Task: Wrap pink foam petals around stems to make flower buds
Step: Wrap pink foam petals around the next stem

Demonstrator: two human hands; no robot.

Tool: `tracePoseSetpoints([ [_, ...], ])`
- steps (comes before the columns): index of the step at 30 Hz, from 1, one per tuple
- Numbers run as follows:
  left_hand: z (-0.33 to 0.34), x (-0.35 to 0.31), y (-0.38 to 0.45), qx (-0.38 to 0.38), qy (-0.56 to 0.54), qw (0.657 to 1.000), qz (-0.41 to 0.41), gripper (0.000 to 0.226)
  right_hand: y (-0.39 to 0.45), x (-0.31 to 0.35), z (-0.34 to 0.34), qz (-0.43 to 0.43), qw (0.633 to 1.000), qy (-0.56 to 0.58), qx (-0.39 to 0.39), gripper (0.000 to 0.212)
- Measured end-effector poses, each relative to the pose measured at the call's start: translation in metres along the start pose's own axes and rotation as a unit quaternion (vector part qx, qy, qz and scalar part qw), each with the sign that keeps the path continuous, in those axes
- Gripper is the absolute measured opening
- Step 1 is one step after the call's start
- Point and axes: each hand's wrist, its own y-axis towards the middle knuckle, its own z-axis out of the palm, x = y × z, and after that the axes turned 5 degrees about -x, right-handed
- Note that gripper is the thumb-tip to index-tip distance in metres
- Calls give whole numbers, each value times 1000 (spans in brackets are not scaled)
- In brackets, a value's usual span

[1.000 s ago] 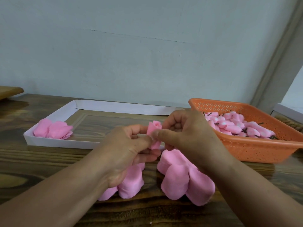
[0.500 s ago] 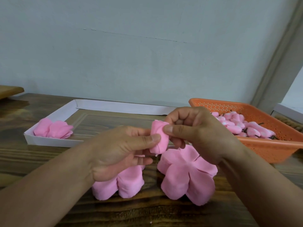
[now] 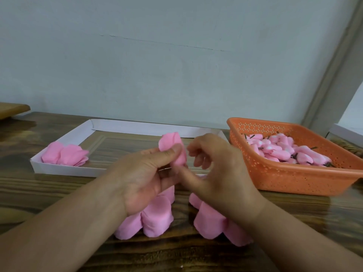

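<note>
The left hand (image 3: 143, 173) holds a rolled pink foam bud (image 3: 173, 149) upright above the wooden table (image 3: 49, 193), thumb pressed across the roll's front and the other fingers curled behind it; any stem inside is hidden. The right hand (image 3: 218, 169) sits just beside the bud on its right, fingers loosely curled and gripping nothing, thumb reaching toward the bud's base; whether it touches cannot be told. Directly below the hands lie two clusters of flat petals: one (image 3: 151, 214) under the left wrist, the other (image 3: 212, 218) under the right forearm, with a narrow strip of bare wood between them. The petals are soft, matte, and round-edged. Behind the hands stands a shallow white cardboard tray (image 3: 64, 169) with low straight walls; a small pile of pink petals (image 3: 64, 156) lies in its left corner, and the rest of its floor is open wood. To the right, a perforated orange plastic basket (image 3: 294, 177) with sloped walls holds many finished buds (image 3: 282, 151) with dark stems. A plain pale wall (image 3: 176, 55) bounds the table's far edge.
</note>
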Motion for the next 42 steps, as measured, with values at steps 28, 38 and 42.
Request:
tracePoseSetpoints([
  [28,3,5,1,46,-41,996,57,71,4,14,-1,316,873,370,30,17],
  [38,7,3,-5,32,-28,995,88,49,3,22,-2,315,872,373,29,17],
  [42,7,0,-6,53,-9,995,85,35,3,21,-1,343,830,436,48,10],
])
